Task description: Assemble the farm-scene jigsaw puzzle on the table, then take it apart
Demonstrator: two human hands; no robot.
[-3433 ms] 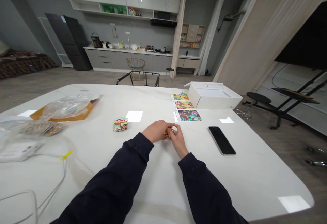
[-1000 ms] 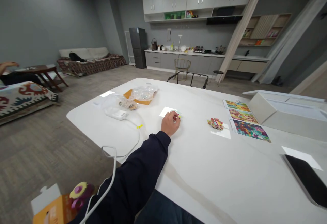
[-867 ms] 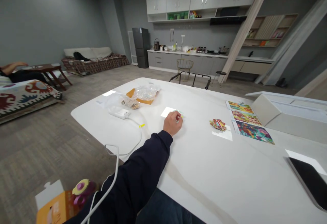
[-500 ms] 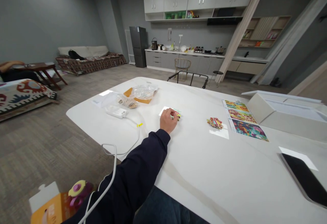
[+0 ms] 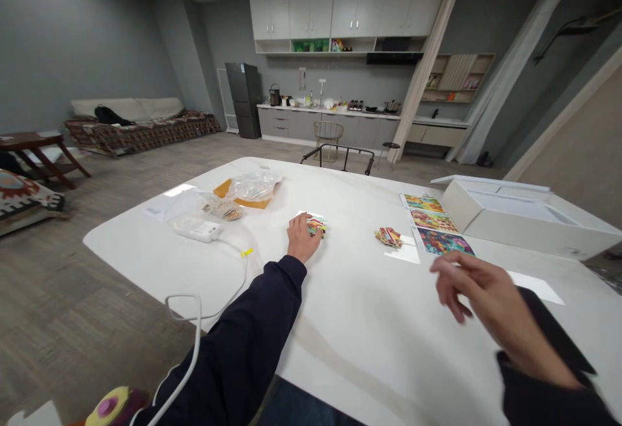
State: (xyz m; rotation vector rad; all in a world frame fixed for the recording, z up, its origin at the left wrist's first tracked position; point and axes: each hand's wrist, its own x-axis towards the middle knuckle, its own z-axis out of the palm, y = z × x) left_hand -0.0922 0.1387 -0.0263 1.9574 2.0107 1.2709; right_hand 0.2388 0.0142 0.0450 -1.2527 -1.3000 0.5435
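Observation:
My left hand rests at a small pile of colourful pieces near the middle of the white table. Its fingers curl over the pile's left side, and whether they grip a piece is hidden. My right hand hangs above the table on the right, fingers apart and slightly bent, holding nothing. Between the hands, farther back, lies a second pile of colourful pieces. Beyond my right hand, three bright picture cards lie in a column.
A dark phone lies partly under my right forearm. At the right stands an open white box. On the left are a plastic bag on an orange tray, a bag of pieces, a white adapter and its cable.
My right hand has come into view from the right, over the table beside the phone. My left hand's fingers have spread from a pinch over the pile. The view has turned slightly right.

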